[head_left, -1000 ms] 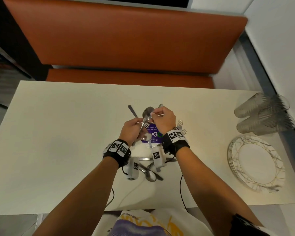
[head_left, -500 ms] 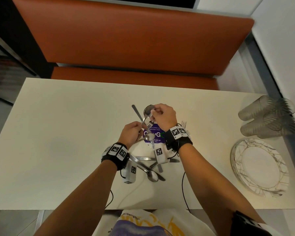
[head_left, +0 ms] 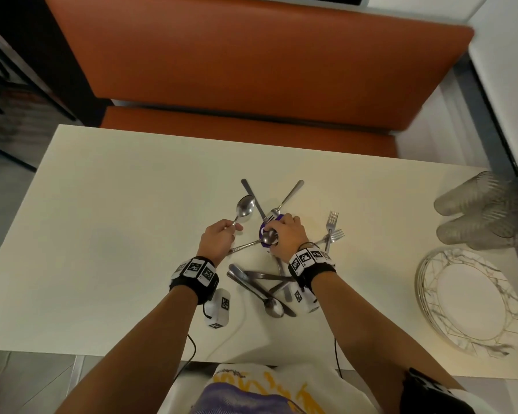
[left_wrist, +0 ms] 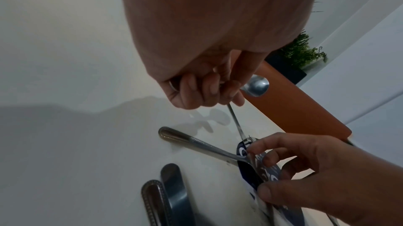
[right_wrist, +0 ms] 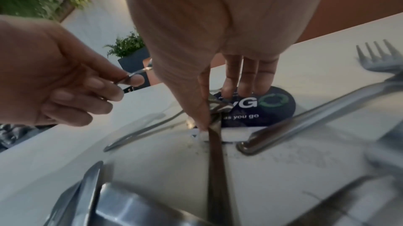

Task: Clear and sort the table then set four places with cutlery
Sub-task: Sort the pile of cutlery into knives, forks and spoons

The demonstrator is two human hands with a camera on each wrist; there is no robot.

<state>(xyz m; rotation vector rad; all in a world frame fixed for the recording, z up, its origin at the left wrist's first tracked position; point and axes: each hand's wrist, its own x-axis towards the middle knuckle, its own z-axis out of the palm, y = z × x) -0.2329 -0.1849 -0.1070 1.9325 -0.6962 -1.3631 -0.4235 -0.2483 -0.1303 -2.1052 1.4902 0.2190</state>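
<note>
My left hand (head_left: pixel 220 236) grips a spoon (head_left: pixel 245 206) by its handle, bowl up and lifted off the table (head_left: pixel 102 234). My right hand (head_left: pixel 287 233) is down on a white leaflet with a purple circle (right_wrist: pixel 270 107). Its fingers rest on the circle and its thumb pinches the bowl of a second spoon (head_left: pixel 269 236), whose handle (left_wrist: pixel 196 141) lies on the table pointing left. A fork (head_left: pixel 281 204) and a knife (head_left: pixel 253 198) lie just beyond the hands. Two forks (head_left: pixel 331 227) lie to the right. A heap of cutlery (head_left: pixel 260 283) sits under my right wrist.
A stack of white patterned plates (head_left: pixel 467 303) stands at the right edge, with clear plastic cups (head_left: pixel 485 213) lying on their sides behind it. An orange bench (head_left: pixel 251 70) runs along the far side. Cables hang over the near edge.
The hands, joined over the pile a second ago, have parted. The left moved left and kept a spoon raised; the right dropped onto the leaflet and took the second spoon's bowl.
</note>
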